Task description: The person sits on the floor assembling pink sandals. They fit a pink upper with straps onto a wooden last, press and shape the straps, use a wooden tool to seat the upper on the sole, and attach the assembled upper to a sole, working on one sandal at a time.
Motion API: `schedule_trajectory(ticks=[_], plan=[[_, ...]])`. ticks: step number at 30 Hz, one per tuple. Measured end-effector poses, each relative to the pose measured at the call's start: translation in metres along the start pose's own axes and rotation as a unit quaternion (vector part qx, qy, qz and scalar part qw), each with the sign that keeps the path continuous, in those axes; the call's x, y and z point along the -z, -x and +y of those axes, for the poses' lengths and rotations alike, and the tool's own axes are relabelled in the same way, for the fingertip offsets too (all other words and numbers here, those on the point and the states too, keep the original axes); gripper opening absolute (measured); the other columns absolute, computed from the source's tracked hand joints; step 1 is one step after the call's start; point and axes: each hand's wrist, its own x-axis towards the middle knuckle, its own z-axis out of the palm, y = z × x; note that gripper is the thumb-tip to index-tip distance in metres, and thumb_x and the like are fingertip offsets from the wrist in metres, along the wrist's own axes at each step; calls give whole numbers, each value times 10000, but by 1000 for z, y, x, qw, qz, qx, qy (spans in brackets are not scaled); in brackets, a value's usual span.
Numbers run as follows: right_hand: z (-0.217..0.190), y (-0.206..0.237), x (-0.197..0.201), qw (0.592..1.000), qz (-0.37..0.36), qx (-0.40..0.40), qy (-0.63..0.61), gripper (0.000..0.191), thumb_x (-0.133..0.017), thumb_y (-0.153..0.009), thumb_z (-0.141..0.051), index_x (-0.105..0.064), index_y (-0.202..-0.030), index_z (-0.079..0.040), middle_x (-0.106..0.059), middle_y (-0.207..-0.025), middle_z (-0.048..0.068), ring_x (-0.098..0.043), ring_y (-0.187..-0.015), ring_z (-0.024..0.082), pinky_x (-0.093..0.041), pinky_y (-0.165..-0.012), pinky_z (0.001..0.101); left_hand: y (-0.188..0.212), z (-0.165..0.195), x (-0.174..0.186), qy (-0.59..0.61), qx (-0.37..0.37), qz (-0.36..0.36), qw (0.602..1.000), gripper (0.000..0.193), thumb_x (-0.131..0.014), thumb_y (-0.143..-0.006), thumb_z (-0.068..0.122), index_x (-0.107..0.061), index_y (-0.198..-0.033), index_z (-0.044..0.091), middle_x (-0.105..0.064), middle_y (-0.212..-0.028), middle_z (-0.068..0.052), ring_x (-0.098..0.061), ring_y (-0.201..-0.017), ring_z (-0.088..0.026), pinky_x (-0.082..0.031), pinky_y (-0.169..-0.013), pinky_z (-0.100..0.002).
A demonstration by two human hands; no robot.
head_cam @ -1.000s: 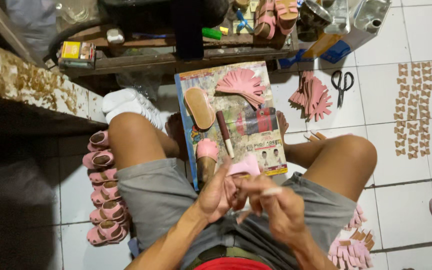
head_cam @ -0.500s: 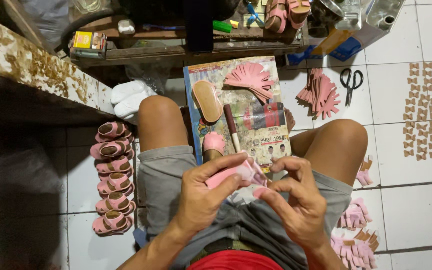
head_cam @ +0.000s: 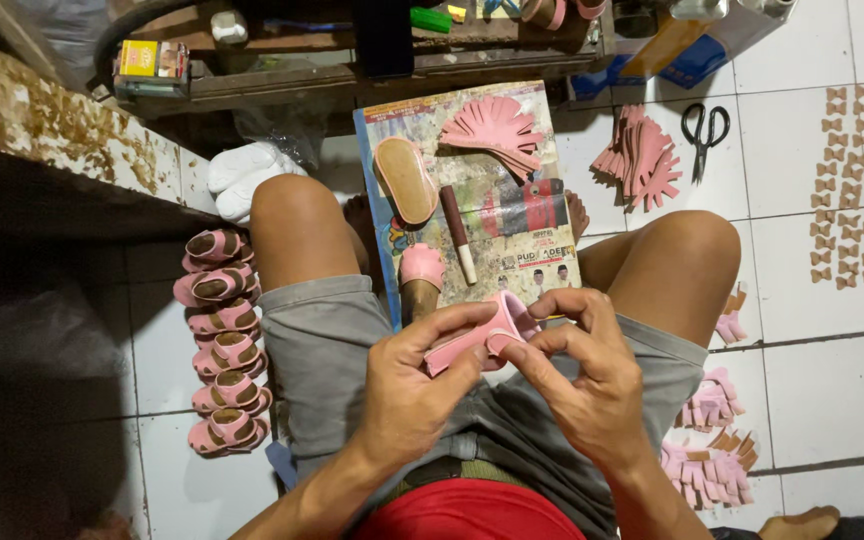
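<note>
Both hands meet over my lap on a small pink shoe upper. My left hand grips it from below and the left, thumb along its edge. My right hand pinches its right end with thumb and fingertips. Just beyond, a printed board rests between my knees. On it lie a tan insole, a brush with a brown handle, a pink shoe on a last and a fan of pink cut pieces.
A row of several finished pink sandals lies on the tiles at my left. Pink cut pieces, black scissors and rows of small tan bows lie at the right. More pink pieces sit by my right hip. A low cluttered shelf stands ahead.
The view has shifted slightly, with the board and knees now lower and more central. My hands have turned the pink upper, and my right fingers now pinch its end.
</note>
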Motion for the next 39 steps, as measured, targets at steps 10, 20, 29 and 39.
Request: schedule_trajectory(ticks=[10,20,29,39], plan=[[19,12,4,997,8,54,54,160,-836,-784,-112,-700,-846,-53,-606,-1088,111,-583,-1061,242,-459,-931,346,0,-4,1,52,50,-22,997,404,-691,-965,22,-612,-1351,-67,-749,-1208,-172,-729,-1071,-187,-606,-921,-332],[60,22,15,960,77,-257,-82,157,-718,-949,-91,-781,-1021,32,-689,-797,70,-599,-707,120,-474,-635,274,-42,-38,8,-245,-52,-63,966,701,-801,-854,180,-496,-1471,49,-737,-1175,-174,-740,-1080,-296,-584,-925,-362],[65,28,24,993,80,21,80,133,-737,-893,-10,-689,-1017,6,-623,-1038,120,-639,-957,214,-509,-865,292,-111,-100,34,-646,172,78,739,932,-706,-920,250,-136,-1633,65,-536,-1348,-307,-594,-1135,-473,-528,-912,-541],[61,34,-4,988,76,84,107,217,-831,-805,0,-716,-989,-8,-669,-1087,126,-707,-949,226,-586,-810,330,-106,-75,46,124,176,120,969,586,-707,-887,323,-481,-1378,97,-666,-1132,-90,-689,-933,-218,-602,-746,-382]])
